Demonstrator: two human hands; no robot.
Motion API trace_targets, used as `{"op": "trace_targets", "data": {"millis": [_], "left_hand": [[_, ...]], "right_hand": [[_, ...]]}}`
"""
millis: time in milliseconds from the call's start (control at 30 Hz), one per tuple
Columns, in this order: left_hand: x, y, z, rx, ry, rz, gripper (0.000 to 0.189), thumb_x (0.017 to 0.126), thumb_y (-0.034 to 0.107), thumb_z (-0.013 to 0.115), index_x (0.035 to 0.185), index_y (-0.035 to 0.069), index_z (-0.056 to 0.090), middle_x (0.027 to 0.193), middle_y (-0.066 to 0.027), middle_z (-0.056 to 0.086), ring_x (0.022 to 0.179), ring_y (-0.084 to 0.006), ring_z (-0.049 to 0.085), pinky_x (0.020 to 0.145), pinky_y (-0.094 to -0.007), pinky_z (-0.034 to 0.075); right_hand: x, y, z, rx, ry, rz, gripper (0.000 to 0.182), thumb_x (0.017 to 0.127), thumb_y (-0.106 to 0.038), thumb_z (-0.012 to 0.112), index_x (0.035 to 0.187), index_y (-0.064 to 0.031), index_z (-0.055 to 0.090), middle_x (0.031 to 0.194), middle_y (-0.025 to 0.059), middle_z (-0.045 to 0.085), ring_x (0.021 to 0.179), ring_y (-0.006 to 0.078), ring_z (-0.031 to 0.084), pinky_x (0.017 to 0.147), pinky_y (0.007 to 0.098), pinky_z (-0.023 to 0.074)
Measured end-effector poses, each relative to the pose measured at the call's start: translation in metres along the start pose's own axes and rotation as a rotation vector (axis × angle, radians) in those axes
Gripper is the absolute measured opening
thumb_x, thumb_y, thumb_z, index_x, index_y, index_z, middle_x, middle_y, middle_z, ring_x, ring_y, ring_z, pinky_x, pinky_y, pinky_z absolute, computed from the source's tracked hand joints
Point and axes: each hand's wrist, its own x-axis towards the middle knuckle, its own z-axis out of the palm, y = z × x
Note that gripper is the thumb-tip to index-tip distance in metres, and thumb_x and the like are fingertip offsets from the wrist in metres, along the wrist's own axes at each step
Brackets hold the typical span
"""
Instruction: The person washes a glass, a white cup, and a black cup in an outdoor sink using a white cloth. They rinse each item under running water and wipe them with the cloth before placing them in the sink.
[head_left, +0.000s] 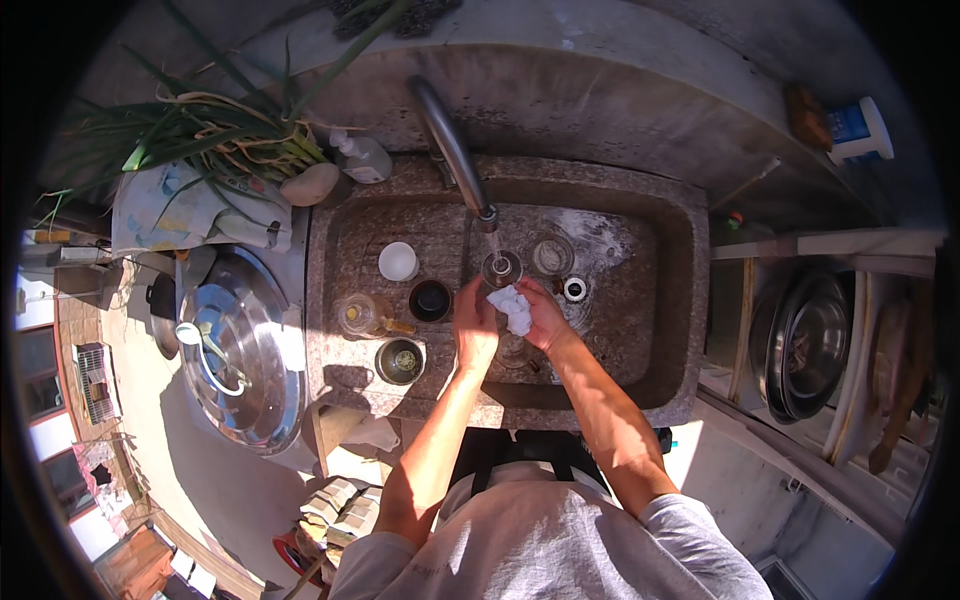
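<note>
Water runs from the metal faucet (457, 150) into a clear glass vessel (501, 268) over the stone sink (645, 300). My left hand (476, 326) holds the near left side of the vessel. My right hand (545, 315) grips a crumpled white cloth (512, 309) against the vessel's near right side. In the basin behind and right of my hands are a round glass (553, 255) and a small white-rimmed round piece (574, 289). Another glass item (515, 351) lies partly hidden between my forearms.
On the sink's left ledge stand a white cup (398, 261), a dark cup (430, 301), a glass pot (363, 313) and a metal-looking cup (400, 361). A pump bottle (363, 157), stone (310, 184) and green onions (247, 135) are behind. A large metal lid (240, 352) lies left.
</note>
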Motion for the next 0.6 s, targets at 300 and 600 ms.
{"op": "trace_targets", "data": {"millis": [300, 600], "left_hand": [[0.011, -0.011, 0.009, -0.044, -0.023, 0.009, 0.034, 0.089, 0.004, 0.045, 0.121, -0.001, 0.053, 0.112, -0.0215, 0.056, 0.1, -0.0325, 0.057, 0.086, -0.0366, 0.045], [0.012, -0.006, 0.01, -0.101, -0.025, 0.011, 0.035, 0.09, 0.003, 0.043, 0.123, -0.002, 0.053, 0.115, -0.0227, 0.057, 0.105, -0.0331, 0.056, 0.091, -0.0365, 0.043]], "right_hand": [[-0.007, -0.004, 0.01, -0.023, -0.018, -0.064, 0.018, 0.094, -0.007, 0.049, 0.11, -0.0059, 0.055, 0.104, 0.0101, 0.065, 0.093, 0.0226, 0.065, 0.08, 0.036, 0.0545], [-0.007, 0.001, 0.02, 0.032, 0.002, -0.102, 0.019, 0.094, -0.005, 0.047, 0.111, -0.0049, 0.055, 0.105, 0.0096, 0.064, 0.094, 0.0211, 0.064, 0.081, 0.0335, 0.0541]]}}
